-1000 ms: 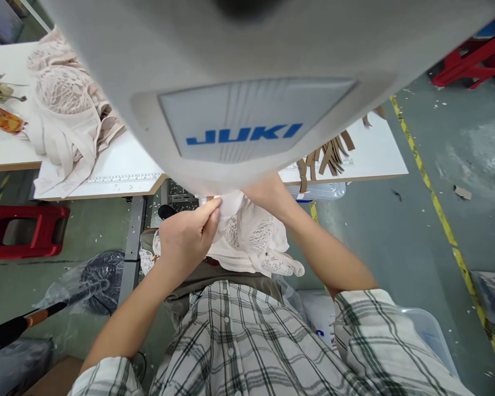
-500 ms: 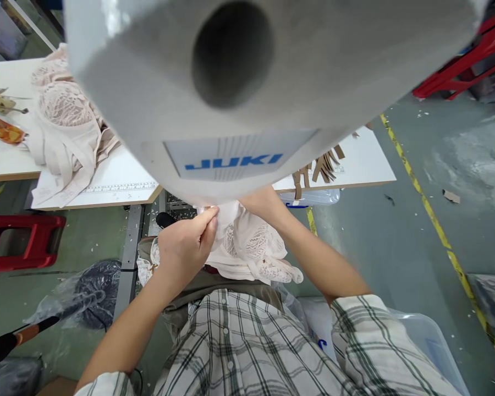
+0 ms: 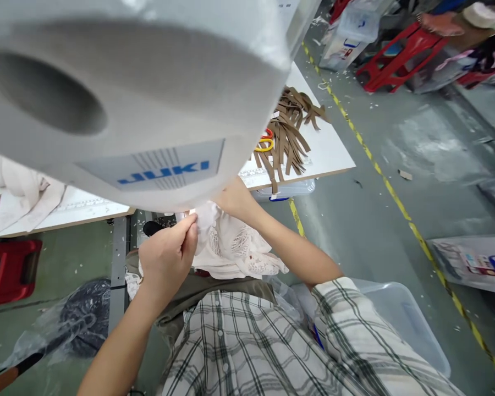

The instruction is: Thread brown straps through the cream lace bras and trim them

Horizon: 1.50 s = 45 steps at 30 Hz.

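Note:
A pale lace garment [image 3: 235, 245] hangs over my lap below the head of a white sewing machine [image 3: 165, 165] marked JUKI. My left hand [image 3: 169, 250] pinches the garment's upper left edge between thumb and fingers. Just under the machine's lower edge, my right hand [image 3: 237, 201] is on the cloth to the right. The machine hides its fingertips, so its grip cannot be made out. The needle area is hidden too.
On the white table [image 3: 330, 148] lie brown strips [image 3: 289, 137] and scissors with red and yellow handles [image 3: 264, 144]. More pale fabric [image 3: 25, 192] lies at left. Red stools [image 3: 12, 269] stand on both sides. A clear plastic bin [image 3: 408, 324] is at lower right.
The view has swung to the right, so the machine sits further left and the brown strips and scissors show more. Both hands stay at the garment.

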{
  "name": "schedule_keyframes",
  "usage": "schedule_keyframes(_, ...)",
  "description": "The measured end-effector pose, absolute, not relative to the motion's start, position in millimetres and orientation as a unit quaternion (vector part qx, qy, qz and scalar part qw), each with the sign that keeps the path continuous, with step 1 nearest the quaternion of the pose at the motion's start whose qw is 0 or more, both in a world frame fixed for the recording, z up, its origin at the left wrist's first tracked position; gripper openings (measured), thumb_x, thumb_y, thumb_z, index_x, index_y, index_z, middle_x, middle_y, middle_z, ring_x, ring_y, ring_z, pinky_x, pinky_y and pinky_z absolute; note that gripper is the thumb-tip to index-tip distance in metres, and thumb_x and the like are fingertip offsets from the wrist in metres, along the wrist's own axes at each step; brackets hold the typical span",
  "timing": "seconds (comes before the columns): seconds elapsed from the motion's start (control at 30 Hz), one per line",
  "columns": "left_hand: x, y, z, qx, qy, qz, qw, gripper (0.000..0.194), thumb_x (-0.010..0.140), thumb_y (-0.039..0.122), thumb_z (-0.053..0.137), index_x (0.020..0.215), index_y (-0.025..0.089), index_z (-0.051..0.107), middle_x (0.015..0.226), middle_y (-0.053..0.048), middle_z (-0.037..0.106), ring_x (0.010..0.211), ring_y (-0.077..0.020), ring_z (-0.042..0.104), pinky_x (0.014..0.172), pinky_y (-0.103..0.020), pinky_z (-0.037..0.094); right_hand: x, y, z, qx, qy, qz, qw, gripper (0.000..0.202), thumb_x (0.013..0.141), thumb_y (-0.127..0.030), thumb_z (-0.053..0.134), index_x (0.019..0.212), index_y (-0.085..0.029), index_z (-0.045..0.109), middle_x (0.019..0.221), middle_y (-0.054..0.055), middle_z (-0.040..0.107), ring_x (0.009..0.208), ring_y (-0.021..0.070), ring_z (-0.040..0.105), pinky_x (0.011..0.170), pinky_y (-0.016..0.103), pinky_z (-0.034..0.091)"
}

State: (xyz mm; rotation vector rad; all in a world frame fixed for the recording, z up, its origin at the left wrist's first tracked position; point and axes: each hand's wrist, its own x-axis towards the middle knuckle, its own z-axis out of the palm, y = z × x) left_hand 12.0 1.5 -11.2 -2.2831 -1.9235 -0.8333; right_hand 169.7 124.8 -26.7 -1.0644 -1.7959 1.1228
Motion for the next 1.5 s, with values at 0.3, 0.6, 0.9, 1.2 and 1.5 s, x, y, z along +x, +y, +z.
schedule_keyframes(0.3,12,-2,-10,-0.723,-0.634,-0.272,0.021,0.028,0.097,0.028,0.051,0.103,0.019,0.077,0.073,0.0,0.076,0.061,-0.0137,0.067,0.054,-0.026,0.037,168,122,-27,-0.417,-0.702,0.438,0.377,0.017,0.086,-0.036,0.059,0.087,-0.019,0.063,0.062,-0.004,0.052,0.066,0.0151,0.049,0.074,0.03,0.045)
schedule_keyframes(0.6,10,-4,-14,-0.713,-0.645,-0.274,0.023,0.029,0.097,0.028,0.049,0.1,0.021,0.077,0.074,0.001,0.077,0.061,-0.013,0.066,0.055,-0.026,0.037,167,119,-25,-0.428,-0.692,0.454,0.363,0.018,0.086,-0.034,0.059,0.091,-0.018,0.067,0.063,-0.003,0.054,0.065,0.0151,0.05,0.068,0.028,0.043)
schedule_keyframes(0.9,12,-2,-10,-0.714,-0.641,-0.282,0.016,0.03,0.097,0.029,0.048,0.097,0.021,0.077,0.065,0.001,0.073,0.057,-0.0136,0.064,0.054,-0.026,0.037,167,119,-25,-0.424,-0.698,0.448,0.364,0.021,0.088,-0.035,0.056,0.094,-0.018,0.067,0.065,-0.003,0.057,0.064,0.0148,0.051,0.066,0.027,0.042)
schedule_keyframes(1.2,9,-4,-11,-0.711,-0.63,-0.312,0.023,0.026,0.095,0.025,0.051,0.095,0.019,0.076,0.07,-0.001,0.075,0.058,-0.013,0.065,0.057,-0.024,0.042,168,118,-25,-0.417,-0.699,0.443,0.375,0.02,0.088,-0.034,0.055,0.092,-0.018,0.066,0.067,-0.003,0.057,0.065,0.014,0.051,0.07,0.028,0.044)
schedule_keyframes(1.5,3,-8,-11,-0.665,-0.662,-0.344,-0.044,0.026,0.096,0.031,0.052,0.102,0.022,0.075,0.093,-0.004,0.078,0.08,-0.0163,0.072,0.072,-0.024,0.053,170,100,-41,-0.379,-0.526,0.615,0.45,0.025,0.087,-0.042,0.063,0.094,-0.02,0.056,0.074,-0.004,0.054,0.064,0.0095,0.049,0.061,0.022,0.041)
